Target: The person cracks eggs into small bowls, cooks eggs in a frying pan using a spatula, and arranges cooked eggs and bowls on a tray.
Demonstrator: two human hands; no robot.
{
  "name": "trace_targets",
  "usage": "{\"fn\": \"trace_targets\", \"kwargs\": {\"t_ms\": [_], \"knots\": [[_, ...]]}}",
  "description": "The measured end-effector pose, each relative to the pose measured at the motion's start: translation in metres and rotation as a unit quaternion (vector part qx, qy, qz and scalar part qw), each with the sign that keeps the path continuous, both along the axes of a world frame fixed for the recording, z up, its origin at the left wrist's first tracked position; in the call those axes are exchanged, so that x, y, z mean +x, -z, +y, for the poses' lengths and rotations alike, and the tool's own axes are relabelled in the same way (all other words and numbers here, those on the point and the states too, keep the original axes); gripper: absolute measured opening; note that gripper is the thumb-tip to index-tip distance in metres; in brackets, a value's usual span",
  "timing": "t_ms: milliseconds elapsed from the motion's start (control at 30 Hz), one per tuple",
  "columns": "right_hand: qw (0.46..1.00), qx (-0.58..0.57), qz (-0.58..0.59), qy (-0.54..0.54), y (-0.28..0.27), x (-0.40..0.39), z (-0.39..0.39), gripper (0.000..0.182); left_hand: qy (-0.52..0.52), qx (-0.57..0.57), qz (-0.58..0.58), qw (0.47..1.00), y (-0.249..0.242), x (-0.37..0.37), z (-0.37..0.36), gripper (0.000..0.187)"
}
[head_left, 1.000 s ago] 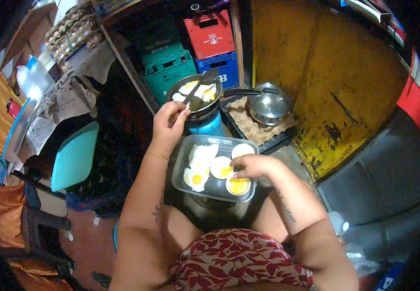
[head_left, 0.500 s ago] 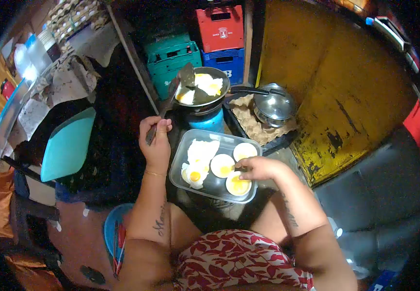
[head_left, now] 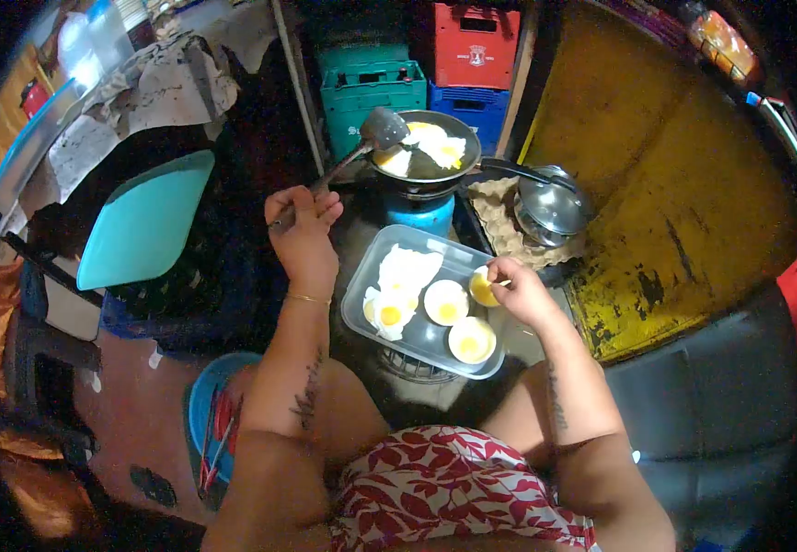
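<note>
My left hand [head_left: 304, 221] is closed around the handle of a metal turner [head_left: 385, 129], whose blade is at the left rim of a black frying pan [head_left: 428, 170]. White and yellow fried eggs [head_left: 440, 145] lie in the pan. My right hand [head_left: 520, 290] pinches the edge of a round egg [head_left: 482, 287] at the right side of a clear plastic container [head_left: 354, 308]. Two more round eggs with yellow middles, one a round white egg [head_left: 446, 303], sit beside it. Irregular fried eggs [head_left: 407, 269] lie along the container's left side.
The pan sits on a burner over a blue canister [head_left: 421, 217]. Right of it, a lidded metal pot [head_left: 550, 207] stands on a cardboard egg tray [head_left: 498, 202]. Stacked crates [head_left: 375, 106] are behind. A turquoise panel [head_left: 145, 225] stands left; a blue basin [head_left: 200, 414] is lower left.
My right hand has moved from the lower round egg up to the upper right one and pinches it. The turner blade has tilted at the pan's rim. The view has shifted left.
</note>
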State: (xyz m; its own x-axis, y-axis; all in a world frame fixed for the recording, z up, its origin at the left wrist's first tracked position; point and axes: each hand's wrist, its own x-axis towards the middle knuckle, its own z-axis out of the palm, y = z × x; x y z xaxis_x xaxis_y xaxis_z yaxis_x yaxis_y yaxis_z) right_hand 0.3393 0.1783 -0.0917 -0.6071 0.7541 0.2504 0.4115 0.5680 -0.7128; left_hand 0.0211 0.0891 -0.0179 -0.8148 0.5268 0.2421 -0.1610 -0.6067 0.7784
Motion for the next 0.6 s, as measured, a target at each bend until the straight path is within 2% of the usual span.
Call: {"fn": "trace_targets", "kwargs": {"t_ms": [33,167,233,367,467,533,600], "knots": [[0.999,-0.024,-0.037,0.011,-0.002,0.003,0.0,0.024,0.01,0.018,-0.029,0.999,0.002,-0.005,-0.002,0.016],[0.996,-0.068,-0.037,0.043,-0.007,0.003,-0.006,0.029,0.01,0.031,-0.042,0.999,-0.001,-0.011,-0.008,0.018],[0.998,-0.034,-0.042,0.03,0.002,0.007,-0.001,0.034,0.008,0.04,-0.018,0.999,-0.001,-0.012,-0.009,0.017],[0.996,-0.047,-0.07,0.015,-0.01,0.004,-0.011,0.031,0.002,0.042,0.032,0.999,-0.001,-0.007,-0.01,0.014],[0.991,-0.006,-0.127,-0.033,-0.007,0.005,-0.011,0.033,-0.019,0.018,0.089,0.996,0.001,-0.003,-0.008,0.014],[0.97,-0.1,-0.215,-0.047,-0.017,0.005,-0.021,0.038,-0.021,-0.003,0.128,0.992,0.001,0.0,-0.009,0.014],[0.96,-0.09,-0.255,-0.074,-0.014,0.008,-0.021,0.043,-0.022,-0.011,0.142,0.99,0.002,0.002,-0.008,0.014]]}}
